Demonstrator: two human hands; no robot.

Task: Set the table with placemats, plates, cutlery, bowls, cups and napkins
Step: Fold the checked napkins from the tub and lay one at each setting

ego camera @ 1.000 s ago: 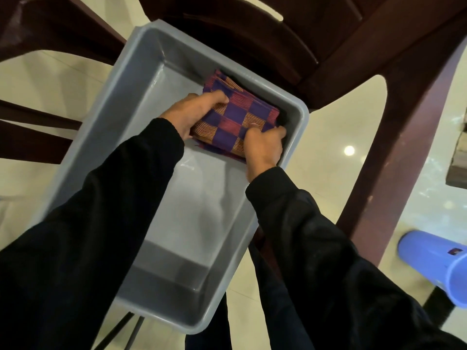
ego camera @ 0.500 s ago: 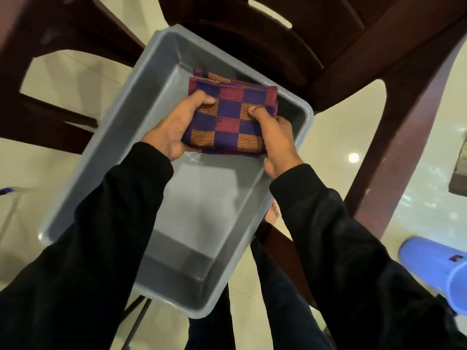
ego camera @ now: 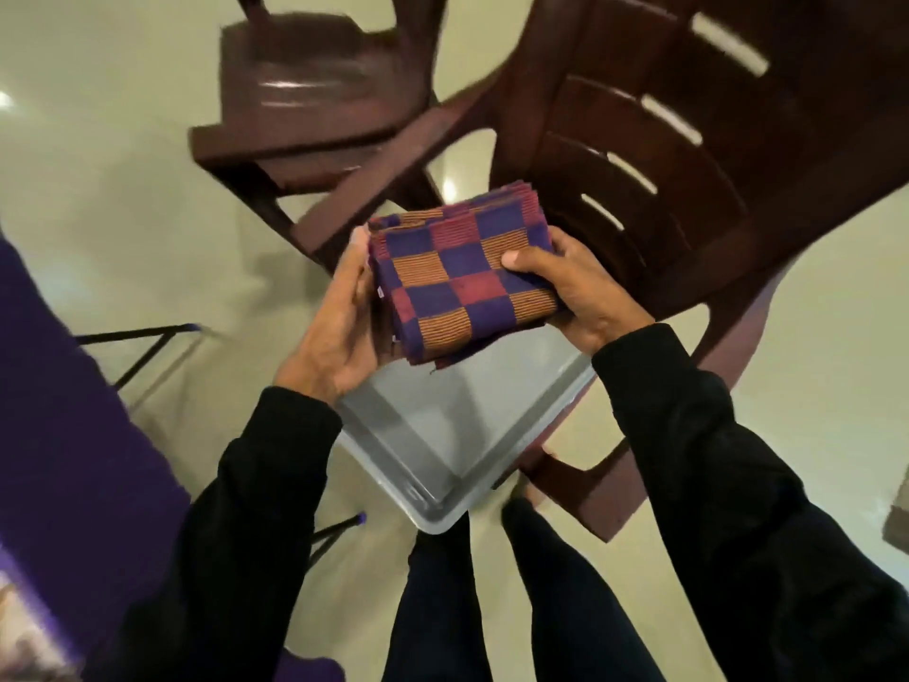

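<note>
Pale floor, brown chairs: folded napkins [ego camera: 462,283] held above grey tub [ego camera: 442,489].
Left hand [ego camera: 334,337] grips left edge, right hand [ego camera: 570,287] right; purple-covered surface [ego camera: 74,411] lies left.

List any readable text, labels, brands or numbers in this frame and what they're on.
None readable.
Folded checked cloths, gripped by the left hand and right hand: a tiny white tag at the left edge, too small to read.
Grey tub: no marking seen.
Brown plastic chairs: no marking seen.
Bottom left corner: a blurred pale patch, nothing legible.
</note>
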